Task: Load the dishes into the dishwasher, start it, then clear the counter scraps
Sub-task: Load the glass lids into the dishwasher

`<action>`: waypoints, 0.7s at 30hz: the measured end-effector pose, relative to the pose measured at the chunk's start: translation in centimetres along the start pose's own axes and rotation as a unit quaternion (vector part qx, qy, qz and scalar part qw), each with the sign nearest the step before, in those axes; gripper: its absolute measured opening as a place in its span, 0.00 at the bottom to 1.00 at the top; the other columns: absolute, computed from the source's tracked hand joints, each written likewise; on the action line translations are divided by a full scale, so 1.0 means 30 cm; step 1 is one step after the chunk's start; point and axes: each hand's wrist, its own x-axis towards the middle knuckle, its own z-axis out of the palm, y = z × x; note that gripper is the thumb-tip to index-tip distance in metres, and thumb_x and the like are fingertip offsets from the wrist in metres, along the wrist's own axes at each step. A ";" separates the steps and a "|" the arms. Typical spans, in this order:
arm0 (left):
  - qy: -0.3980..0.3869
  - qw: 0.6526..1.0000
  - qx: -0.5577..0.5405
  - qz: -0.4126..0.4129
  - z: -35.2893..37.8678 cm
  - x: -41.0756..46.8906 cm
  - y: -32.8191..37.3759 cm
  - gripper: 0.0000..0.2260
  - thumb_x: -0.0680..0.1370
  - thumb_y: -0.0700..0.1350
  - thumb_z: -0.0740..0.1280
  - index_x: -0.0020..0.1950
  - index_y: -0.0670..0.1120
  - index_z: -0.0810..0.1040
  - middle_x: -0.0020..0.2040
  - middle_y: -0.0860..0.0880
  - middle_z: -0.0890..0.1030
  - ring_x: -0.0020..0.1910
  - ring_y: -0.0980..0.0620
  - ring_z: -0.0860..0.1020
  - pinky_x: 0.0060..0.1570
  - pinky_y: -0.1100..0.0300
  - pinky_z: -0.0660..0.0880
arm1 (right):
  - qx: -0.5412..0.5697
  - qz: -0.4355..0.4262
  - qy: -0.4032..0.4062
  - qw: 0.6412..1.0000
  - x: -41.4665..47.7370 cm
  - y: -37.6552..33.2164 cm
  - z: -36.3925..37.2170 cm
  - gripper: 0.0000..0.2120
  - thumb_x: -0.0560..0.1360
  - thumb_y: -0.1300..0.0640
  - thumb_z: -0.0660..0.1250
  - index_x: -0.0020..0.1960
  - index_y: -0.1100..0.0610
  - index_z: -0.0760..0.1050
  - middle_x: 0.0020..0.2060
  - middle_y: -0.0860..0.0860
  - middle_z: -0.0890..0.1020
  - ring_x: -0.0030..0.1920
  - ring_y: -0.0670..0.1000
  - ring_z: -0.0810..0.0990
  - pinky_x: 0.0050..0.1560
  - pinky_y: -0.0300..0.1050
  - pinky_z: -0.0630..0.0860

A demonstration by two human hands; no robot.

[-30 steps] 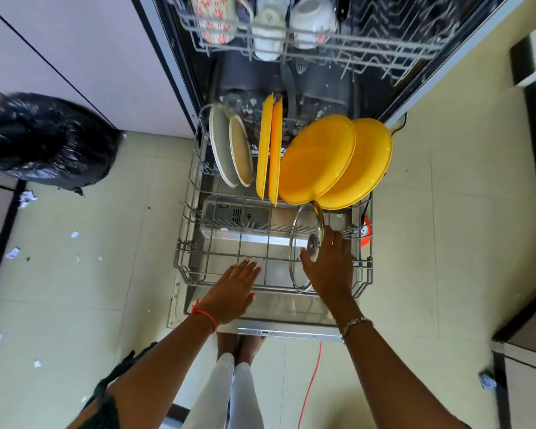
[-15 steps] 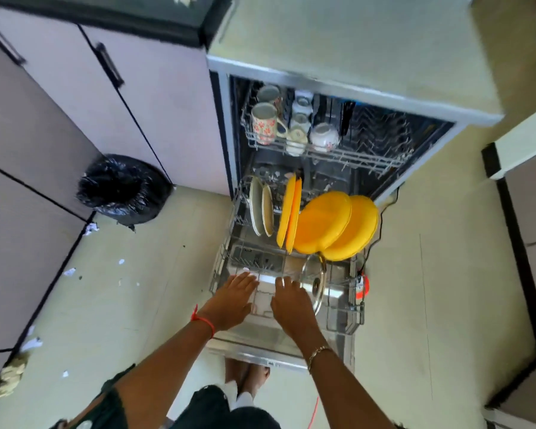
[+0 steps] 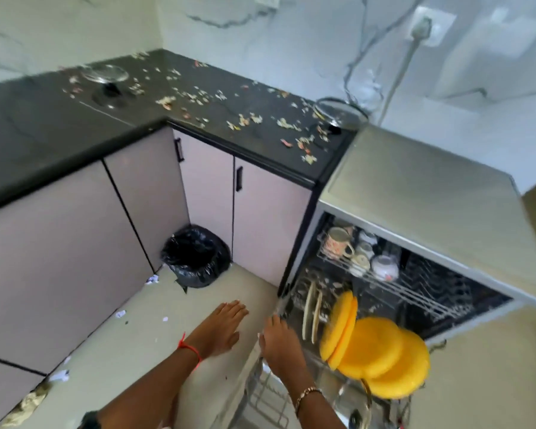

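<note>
The dishwasher (image 3: 421,193) stands open at the right. Its pulled-out lower rack (image 3: 270,394) holds yellow plates (image 3: 375,351) and pale plates (image 3: 311,308); a glass lid (image 3: 353,404) stands in it at the bottom edge. Cups (image 3: 338,243) sit in the upper rack. My right hand (image 3: 279,339) hovers over the rack's left side, fingers relaxed, holding nothing. My left hand (image 3: 223,323) is flat and empty above the floor, left of the rack. On the black counter (image 3: 44,125) lie scattered scraps (image 3: 245,119) and two glass lids (image 3: 338,111), (image 3: 106,74).
A bin with a black liner (image 3: 195,255) stands on the floor in the cabinet corner. Paper bits (image 3: 59,376) litter the floor. A plug and cable (image 3: 418,29) hang on the marble wall behind the dishwasher.
My head has lifted and turned left, bringing the counter into view. My right hand let go of the glass lid in the rack, and both hands have drawn off to the left.
</note>
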 end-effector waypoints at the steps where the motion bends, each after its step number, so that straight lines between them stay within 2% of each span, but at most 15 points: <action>1: 0.007 1.000 0.002 -0.009 -0.019 -0.002 -0.070 0.24 0.51 0.60 0.80 0.43 0.50 0.86 0.46 0.56 0.84 0.48 0.59 0.83 0.44 0.66 0.78 | -0.006 -0.010 0.009 1.000 0.055 -0.036 -0.022 0.17 0.81 0.55 0.49 0.67 0.60 0.63 0.63 0.57 0.70 0.62 0.55 0.70 0.61 0.48 0.67; 8: 0.024 0.996 -0.006 -0.080 -0.185 0.004 -0.557 0.24 0.53 0.58 0.81 0.43 0.48 0.85 0.47 0.57 0.84 0.49 0.59 0.82 0.46 0.67 0.77 | -0.028 -0.004 0.024 0.999 0.445 -0.294 -0.188 0.18 0.81 0.54 0.49 0.67 0.60 0.62 0.64 0.56 0.70 0.62 0.55 0.71 0.60 0.49 0.68; 9: 0.023 0.995 -0.016 -0.095 -0.210 0.008 -0.627 0.23 0.57 0.56 0.80 0.47 0.46 0.85 0.50 0.53 0.84 0.52 0.56 0.82 0.49 0.65 0.77 | -0.027 -0.005 0.030 0.999 0.495 -0.329 -0.220 0.18 0.81 0.54 0.49 0.68 0.60 0.62 0.64 0.56 0.69 0.62 0.56 0.71 0.60 0.49 0.68; 10: 0.031 0.993 -0.038 -0.105 -0.228 0.014 -0.693 0.23 0.64 0.53 0.77 0.55 0.43 0.82 0.56 0.48 0.82 0.59 0.51 0.79 0.57 0.61 0.75 | -0.030 -0.007 0.039 0.999 0.542 -0.361 -0.253 0.18 0.81 0.54 0.49 0.68 0.60 0.61 0.64 0.56 0.69 0.62 0.56 0.71 0.60 0.49 0.68; 11: 0.030 0.992 -0.068 -0.107 -0.241 0.020 -0.773 0.24 0.73 0.49 0.71 0.65 0.39 0.75 0.65 0.43 0.76 0.68 0.47 0.71 0.66 0.56 0.67 | -0.027 -0.006 0.050 0.998 0.595 -0.402 -0.288 0.18 0.81 0.53 0.49 0.69 0.60 0.61 0.64 0.56 0.69 0.62 0.57 0.71 0.60 0.50 0.69; 12: 0.026 0.992 -0.065 -0.102 -0.251 0.025 -0.834 0.23 0.78 0.46 0.64 0.71 0.39 0.67 0.72 0.43 0.67 0.73 0.47 0.63 0.72 0.56 0.57 | -0.024 -0.005 0.062 0.998 0.640 -0.435 -0.319 0.19 0.81 0.53 0.50 0.69 0.60 0.61 0.64 0.56 0.69 0.62 0.57 0.71 0.59 0.50 0.69; 14: 0.030 0.990 -0.076 -0.117 -0.268 0.041 -0.947 0.23 0.82 0.47 0.56 0.75 0.42 0.59 0.76 0.47 0.59 0.76 0.52 0.54 0.73 0.60 0.48 | -0.019 -0.010 0.083 0.996 0.725 -0.500 -0.383 0.19 0.82 0.52 0.50 0.68 0.60 0.62 0.64 0.56 0.70 0.61 0.58 0.72 0.59 0.50 0.69; 21: 0.075 0.982 -0.086 -0.148 -0.301 0.145 -1.190 0.20 0.82 0.47 0.54 0.74 0.44 0.59 0.75 0.50 0.60 0.75 0.55 0.54 0.71 0.62 0.46 | -0.032 -0.028 0.116 0.992 0.920 -0.581 -0.531 0.18 0.81 0.54 0.50 0.67 0.61 0.63 0.62 0.57 0.71 0.60 0.57 0.73 0.57 0.49 0.70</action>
